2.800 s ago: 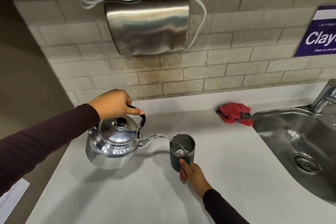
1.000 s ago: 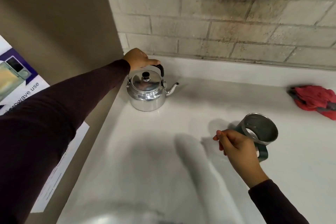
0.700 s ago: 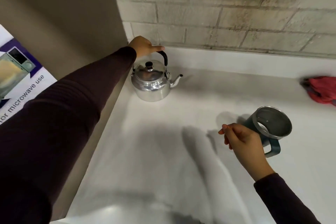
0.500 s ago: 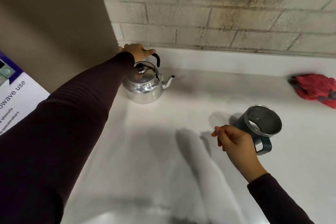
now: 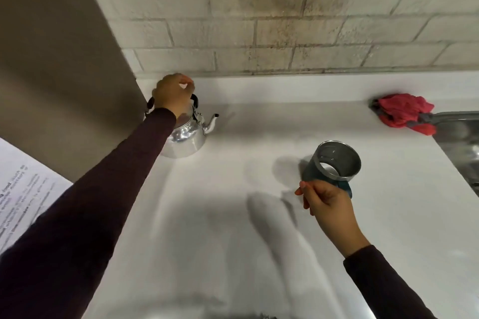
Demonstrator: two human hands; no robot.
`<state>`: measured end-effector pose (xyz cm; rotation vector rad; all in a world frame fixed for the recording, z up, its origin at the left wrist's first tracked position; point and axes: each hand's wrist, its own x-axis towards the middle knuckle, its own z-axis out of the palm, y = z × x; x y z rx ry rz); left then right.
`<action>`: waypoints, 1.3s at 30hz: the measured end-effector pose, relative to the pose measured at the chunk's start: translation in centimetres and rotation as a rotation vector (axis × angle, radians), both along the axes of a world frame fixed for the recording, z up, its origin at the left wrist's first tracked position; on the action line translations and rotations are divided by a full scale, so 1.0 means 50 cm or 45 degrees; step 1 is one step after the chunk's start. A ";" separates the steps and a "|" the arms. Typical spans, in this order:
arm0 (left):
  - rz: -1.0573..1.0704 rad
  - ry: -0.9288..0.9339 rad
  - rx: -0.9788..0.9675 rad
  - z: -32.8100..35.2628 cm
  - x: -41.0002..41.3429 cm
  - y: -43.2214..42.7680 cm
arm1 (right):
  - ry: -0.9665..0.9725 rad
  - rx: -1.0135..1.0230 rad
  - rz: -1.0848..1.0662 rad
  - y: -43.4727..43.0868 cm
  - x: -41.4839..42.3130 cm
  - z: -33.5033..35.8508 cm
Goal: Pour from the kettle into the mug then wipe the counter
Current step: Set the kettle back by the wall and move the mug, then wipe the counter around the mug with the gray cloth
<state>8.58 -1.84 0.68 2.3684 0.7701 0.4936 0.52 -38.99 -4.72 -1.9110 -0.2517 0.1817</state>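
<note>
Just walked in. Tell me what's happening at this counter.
A person is partway through a pour-and-wipe job. The left hand is over the handle of the kettle, which sits upright in the back corner of the counter. The right hand holds the mug by its handle, tilted toward the camera. The red cloth lies untouched beside the sink.

Kettle (image 5: 185,134) set down by the wall — pouring over.
</note>
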 end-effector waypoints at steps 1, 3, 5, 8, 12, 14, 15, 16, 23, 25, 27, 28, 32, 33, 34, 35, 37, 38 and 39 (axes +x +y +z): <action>-0.028 -0.087 -0.142 -0.005 -0.025 -0.030 | -0.006 0.000 -0.015 -0.010 -0.004 0.004; -0.081 -0.214 -0.383 -0.033 -0.084 -0.110 | -0.015 -0.001 -0.048 -0.033 -0.013 0.006; -0.149 -0.260 -0.594 -0.078 -0.155 -0.202 | 0.006 0.012 -0.097 -0.054 -0.020 0.002; -0.309 -0.129 -0.863 -0.150 -0.252 -0.358 | 0.033 0.025 -0.153 -0.100 -0.030 0.002; -0.553 0.120 -0.953 -0.210 -0.321 -0.525 | 0.059 0.004 -0.267 -0.173 -0.046 -0.004; -0.677 0.147 -0.929 -0.221 -0.332 -0.582 | 0.069 -0.015 -0.311 -0.211 -0.049 -0.011; -0.742 0.155 -0.926 -0.223 -0.328 -0.615 | 0.079 -0.036 -0.338 -0.240 -0.050 -0.016; -0.803 0.160 -0.920 -0.226 -0.322 -0.639 | 0.092 -0.053 -0.360 -0.262 -0.049 -0.022; -0.895 0.148 -0.915 -0.214 -0.262 -0.765 | 0.144 -0.097 -0.442 -0.421 0.004 -0.059; -0.858 0.151 -0.927 -0.216 -0.248 -0.787 | 0.140 -0.112 -0.437 -0.451 0.040 -0.062; -0.778 0.142 -0.945 -0.219 -0.224 -0.827 | 0.133 -0.128 -0.387 -0.490 0.099 -0.059; -0.746 0.147 -0.953 -0.220 -0.217 -0.839 | 0.120 -0.148 -0.366 -0.500 0.127 -0.056; -0.595 0.125 -0.962 -0.220 -0.168 -0.913 | 0.039 -0.210 -0.230 -0.551 0.284 -0.027; -0.559 0.119 -0.946 -0.218 -0.157 -0.928 | 0.016 -0.216 -0.195 -0.558 0.326 -0.019; -0.522 0.111 -0.937 -0.219 -0.146 -0.942 | -0.019 -0.228 -0.162 -0.563 0.368 -0.011; -0.489 0.097 -0.929 -0.220 -0.137 -0.955 | -0.057 -0.250 -0.133 -0.565 0.410 -0.001; -0.420 0.061 -0.901 -0.218 -0.118 -0.983 | -0.142 -0.303 -0.054 -0.569 0.498 0.019; -0.401 0.058 -0.889 -0.218 -0.113 -0.989 | -0.188 -0.343 -0.024 -0.566 0.535 0.027; -0.381 0.060 -0.874 -0.215 -0.107 -0.997 | -0.232 -0.389 0.012 -0.561 0.575 0.035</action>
